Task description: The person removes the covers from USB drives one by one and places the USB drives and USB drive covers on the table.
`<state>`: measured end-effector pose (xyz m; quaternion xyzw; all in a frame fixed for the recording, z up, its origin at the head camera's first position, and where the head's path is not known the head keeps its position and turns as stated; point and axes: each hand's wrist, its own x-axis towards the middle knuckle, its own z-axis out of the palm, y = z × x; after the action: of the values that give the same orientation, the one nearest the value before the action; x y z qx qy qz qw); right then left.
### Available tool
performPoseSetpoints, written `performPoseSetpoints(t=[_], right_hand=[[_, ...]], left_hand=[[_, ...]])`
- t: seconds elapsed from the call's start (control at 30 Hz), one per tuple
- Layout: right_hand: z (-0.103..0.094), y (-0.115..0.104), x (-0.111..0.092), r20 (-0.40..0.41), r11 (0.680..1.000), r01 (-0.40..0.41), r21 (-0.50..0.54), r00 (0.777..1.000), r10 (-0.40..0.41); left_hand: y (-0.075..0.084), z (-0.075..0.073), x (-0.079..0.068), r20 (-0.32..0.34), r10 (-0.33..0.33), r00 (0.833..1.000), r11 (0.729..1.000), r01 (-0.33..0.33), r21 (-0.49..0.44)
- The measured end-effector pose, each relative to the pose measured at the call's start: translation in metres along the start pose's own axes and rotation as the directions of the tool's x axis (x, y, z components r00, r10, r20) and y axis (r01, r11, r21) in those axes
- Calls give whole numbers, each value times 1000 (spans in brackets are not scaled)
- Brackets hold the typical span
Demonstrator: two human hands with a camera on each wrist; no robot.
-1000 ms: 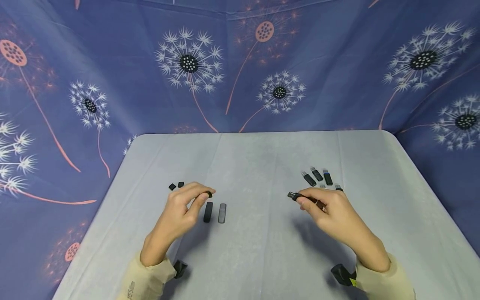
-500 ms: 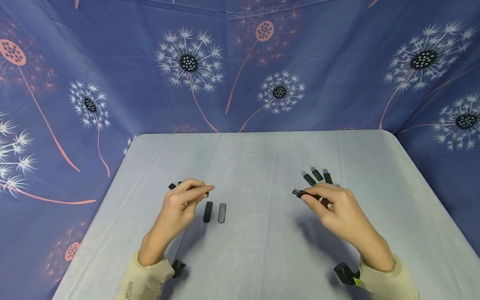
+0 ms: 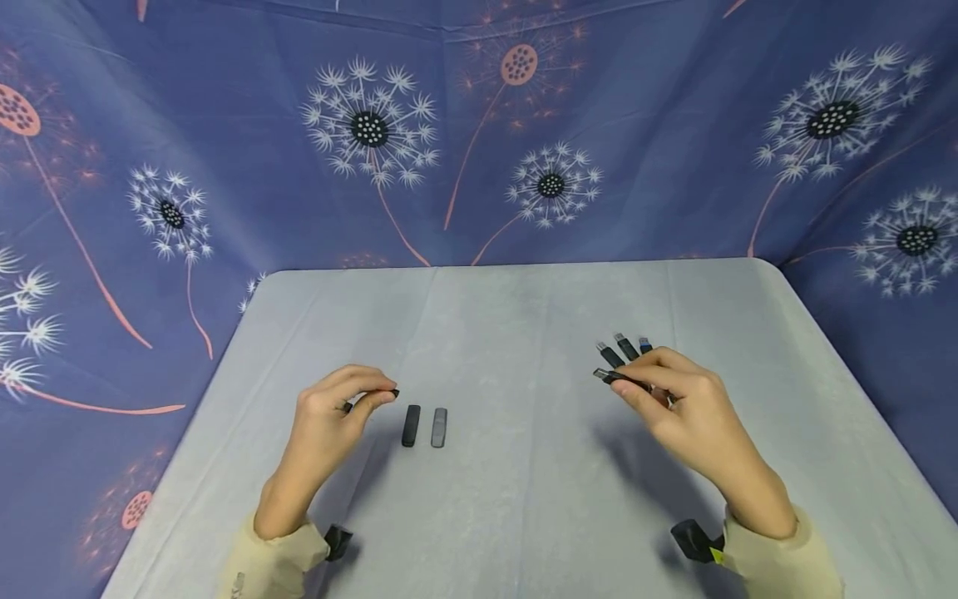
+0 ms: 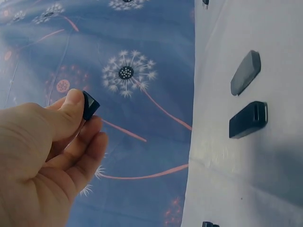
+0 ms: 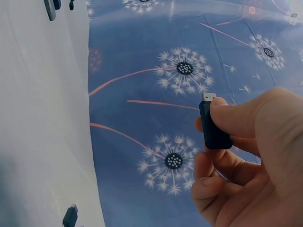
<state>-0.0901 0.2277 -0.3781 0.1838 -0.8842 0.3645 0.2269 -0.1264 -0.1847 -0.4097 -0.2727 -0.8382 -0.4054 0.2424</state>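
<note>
My left hand [image 3: 325, 428] pinches a small black USB cap [image 4: 90, 107] between thumb and fingertips, above the left of the table. In my right hand [image 3: 692, 408] is a black USB flash drive [image 5: 214, 127], gripped between thumb and fingers; its bare metal plug points away from the palm. Right of the left hand lie a long black cap-like piece [image 3: 411, 426] with a slotted end and a grey oblong piece [image 3: 439, 428], side by side. Just beyond the right hand, black flash drives [image 3: 609, 355] lie with plugs showing, partly hidden by that hand.
A pale grey cloth covers the table [image 3: 509, 349]. Behind it hangs a blue curtain [image 3: 464, 208] with dandelion prints. Black wrist devices [image 3: 338, 542] stick out at both sleeves.
The left hand has drawn left with the cap, now covering the small caps behind it. The right hand has shifted right and slightly up with its flash drive, hiding more of the drives behind.
</note>
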Motion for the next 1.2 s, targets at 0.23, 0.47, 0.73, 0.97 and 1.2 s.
performPoseSetpoints(t=[0.23,0.47,0.73,0.97,1.2], right_hand=[[-7,3,0,-38,1000,25,-2,999,-25],[-12,8,0,-85,999,24,-41,996,-28],[-18,13,-3,-110,997,-35,-64,994,28],[-15,22,-5,-111,990,-134,-49,986,128],[-7,37,-10,-94,978,-206,-24,975,203]], left_hand=[[-6,-7,-3,-11,22,1000,999,-22,39],[-9,-15,-7,19,29,999,996,-31,84],[-14,-21,-14,9,16,1000,993,-17,117],[-19,-24,-20,2,3,1000,990,-3,138],[-23,-22,-26,7,-7,1000,988,5,152]])
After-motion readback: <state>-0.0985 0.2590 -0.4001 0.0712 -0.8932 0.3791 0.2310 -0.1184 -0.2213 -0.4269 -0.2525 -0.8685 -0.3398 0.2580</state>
